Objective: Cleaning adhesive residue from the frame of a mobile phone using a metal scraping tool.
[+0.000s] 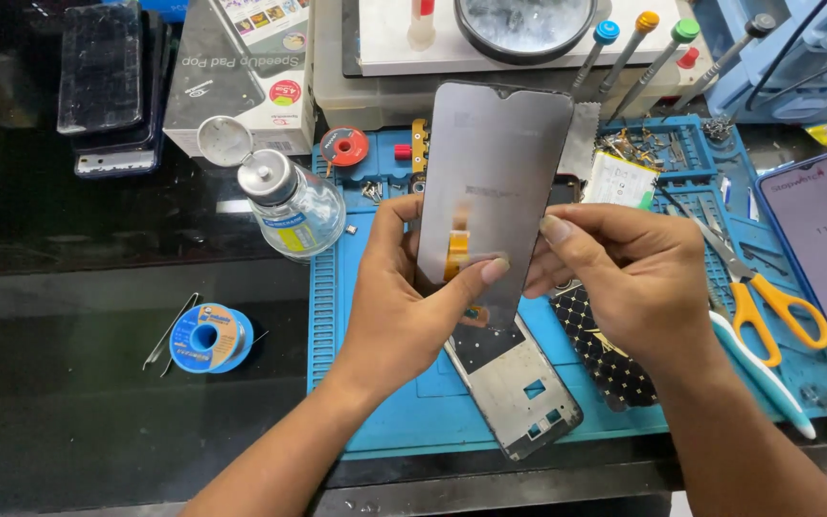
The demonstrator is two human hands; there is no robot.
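Your left hand and right hand both gripped one grey rectangular phone display panel, upright above silver metal phone frame, blue silicone mat.

Screens, boxes and labels around a blue work mat

Grey phone display panel held upright at centre, back side showing, notch on top edge, orange flex strip low on it, pinched between left hand and right hand. Lit phone screen lying at far right, pale lilac, blue case rim. White-and-grey cardboard box standing top left, round red and green stickers on its face. Stack of dark, cracked phones left of the box. Yellow-and-blue label wrapped on a clear glass bottle. Blue round label on a wire spool, lower left. Small white rectangular label behind the panel's right edge.
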